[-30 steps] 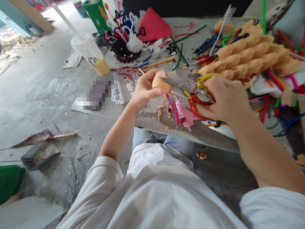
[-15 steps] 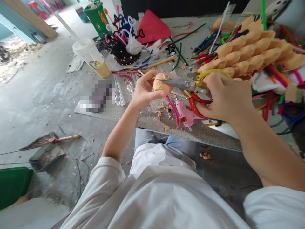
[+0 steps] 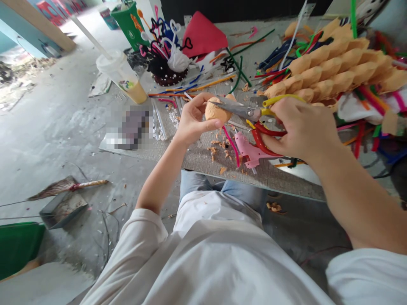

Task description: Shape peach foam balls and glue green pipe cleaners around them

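Between the thumb and fingers of my left hand (image 3: 194, 119) is a small rounded peach-orange egg carton cup (image 3: 215, 111). My right hand (image 3: 302, 127) grips scissors (image 3: 247, 112) with yellow and red handles; its fingers are at the yellow part, its thumb by the red loop. The blades lie across the cup's upper side, pointing left. Whether they pass through the material cannot be told. Beneath the scissors a pink glue gun (image 3: 248, 150) lies on the table, beside a magenta pipe cleaner (image 3: 232, 146). Orange scraps (image 3: 223, 170) are scattered below the cup.
A stack of orange egg carton (image 3: 333, 67) lies right among coloured pipe cleaners. Toward the back left are a decorated brown piece (image 3: 170, 76), red sheet (image 3: 205, 36) and plastic cup (image 3: 122, 76). A blurred-out dark object (image 3: 132, 127) lies at the table's left edge.
The egg carton cup has turned slightly in my left hand, showing a smoother top. The scissors' tip has shifted a little left and up over it. Both hands stay nearly in place.
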A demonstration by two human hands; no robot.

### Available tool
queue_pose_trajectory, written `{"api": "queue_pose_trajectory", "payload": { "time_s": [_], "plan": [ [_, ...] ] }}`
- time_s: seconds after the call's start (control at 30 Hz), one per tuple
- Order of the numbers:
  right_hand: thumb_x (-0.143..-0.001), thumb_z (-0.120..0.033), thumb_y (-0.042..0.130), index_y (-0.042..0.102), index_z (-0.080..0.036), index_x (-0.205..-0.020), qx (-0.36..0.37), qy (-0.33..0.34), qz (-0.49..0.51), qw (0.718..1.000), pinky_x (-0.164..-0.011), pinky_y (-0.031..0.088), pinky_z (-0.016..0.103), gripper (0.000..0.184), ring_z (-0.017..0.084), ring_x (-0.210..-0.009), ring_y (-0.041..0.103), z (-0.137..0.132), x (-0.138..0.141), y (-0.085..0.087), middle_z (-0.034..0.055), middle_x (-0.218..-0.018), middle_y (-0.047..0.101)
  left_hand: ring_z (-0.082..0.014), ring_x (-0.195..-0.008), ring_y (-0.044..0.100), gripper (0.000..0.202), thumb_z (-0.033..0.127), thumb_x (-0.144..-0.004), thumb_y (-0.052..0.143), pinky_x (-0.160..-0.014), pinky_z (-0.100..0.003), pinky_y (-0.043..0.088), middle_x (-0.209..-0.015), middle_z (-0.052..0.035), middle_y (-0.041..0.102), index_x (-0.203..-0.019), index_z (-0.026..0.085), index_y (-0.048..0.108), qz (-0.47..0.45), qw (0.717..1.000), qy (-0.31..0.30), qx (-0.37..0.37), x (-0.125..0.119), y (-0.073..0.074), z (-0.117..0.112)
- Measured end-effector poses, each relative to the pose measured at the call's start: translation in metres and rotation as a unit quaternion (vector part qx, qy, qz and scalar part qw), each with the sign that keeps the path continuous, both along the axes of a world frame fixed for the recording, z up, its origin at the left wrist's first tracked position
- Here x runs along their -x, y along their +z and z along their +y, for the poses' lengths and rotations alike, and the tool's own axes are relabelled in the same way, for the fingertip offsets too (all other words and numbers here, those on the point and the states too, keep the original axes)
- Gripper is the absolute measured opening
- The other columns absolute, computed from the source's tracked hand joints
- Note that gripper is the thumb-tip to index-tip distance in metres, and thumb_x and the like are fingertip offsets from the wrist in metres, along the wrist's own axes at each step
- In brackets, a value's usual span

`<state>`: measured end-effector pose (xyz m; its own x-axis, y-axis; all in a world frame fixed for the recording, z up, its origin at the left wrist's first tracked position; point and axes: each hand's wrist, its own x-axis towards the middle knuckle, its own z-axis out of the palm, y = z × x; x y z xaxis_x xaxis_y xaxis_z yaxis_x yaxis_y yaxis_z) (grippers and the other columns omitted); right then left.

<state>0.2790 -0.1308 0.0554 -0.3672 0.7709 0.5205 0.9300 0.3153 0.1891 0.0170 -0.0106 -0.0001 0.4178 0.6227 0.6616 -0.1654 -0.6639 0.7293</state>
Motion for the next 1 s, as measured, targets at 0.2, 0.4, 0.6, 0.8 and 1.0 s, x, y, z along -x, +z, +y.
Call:
{"api": "queue_pose_trajectory", "payload": {
  "time_s": [0.2, 0.4, 0.6, 0.8, 1.0],
  "plan": [
    [-0.091, -0.057, 0.044, 0.050, -0.022, -0.097, -0.013, -0.008, 0.001, 1.000, -0.057, 0.027, 0.028, 0.036, 0.024, -0.078, 0.066, -0.001, -0.001, 0.000, 0.0047, -0.085, 0.067, -0.0175, -0.086, 0.074, 0.070, 0.077, -0.059, 0.086, -0.076, -0.033, 0.062, -0.100, 0.0003, 0.074, -0.107, 0.028, 0.069, -0.011, 1.000, 0.002, -0.001, 0.000, -0.001, 0.001],
    [-0.082, -0.062, 0.050, 0.051, -0.020, -0.111, 0.049, -0.080, 0.009, 0.996, -0.057, 0.036, 0.031, 0.051, 0.027, -0.079, 0.069, -0.008, 0.013, 0.003, 0.0121, -0.101, 0.071, -0.0209, -0.092, 0.074, 0.080, 0.071, -0.046, 0.094, -0.081, -0.038, 0.061, -0.101, 0.0012, 0.070, -0.106, 0.029, 0.061, -0.025, 0.998, 0.047, -0.039, -0.009, -0.004, -0.003],
    [-0.082, -0.067, 0.044, 0.050, -0.017, -0.117, 0.093, -0.115, 0.024, 0.989, -0.060, 0.044, 0.035, 0.062, 0.033, -0.092, 0.072, -0.009, 0.018, 0.006, 0.0150, -0.105, 0.068, -0.0221, -0.096, 0.072, 0.092, 0.076, -0.041, 0.091, -0.088, -0.041, 0.059, -0.103, 0.0005, 0.066, -0.113, 0.031, 0.056, -0.047, 0.994, 0.088, -0.049, -0.012, -0.007, -0.005],
    [-0.082, -0.070, 0.042, 0.050, -0.019, -0.116, 0.102, -0.113, 0.029, 0.988, -0.060, 0.046, 0.037, 0.061, 0.032, -0.088, 0.071, -0.008, 0.019, 0.003, 0.0160, -0.108, 0.068, -0.0203, -0.090, 0.067, 0.096, 0.077, -0.036, 0.092, -0.081, -0.038, 0.055, -0.099, 0.0008, 0.061, -0.112, 0.032, 0.055, -0.044, 0.991, 0.113, -0.064, -0.011, -0.010, -0.005],
    [-0.084, -0.063, 0.047, 0.052, -0.022, -0.113, 0.104, -0.086, 0.012, 0.991, -0.058, 0.044, 0.037, 0.051, 0.031, -0.082, 0.070, -0.006, 0.014, 0.002, 0.0133, -0.103, 0.070, -0.0225, -0.092, 0.066, 0.094, 0.074, -0.035, 0.094, -0.089, -0.044, 0.055, -0.094, 0.0013, 0.056, -0.112, 0.031, 0.059, -0.034, 0.986, 0.140, -0.082, -0.009, -0.012, -0.002]
  ]
}}
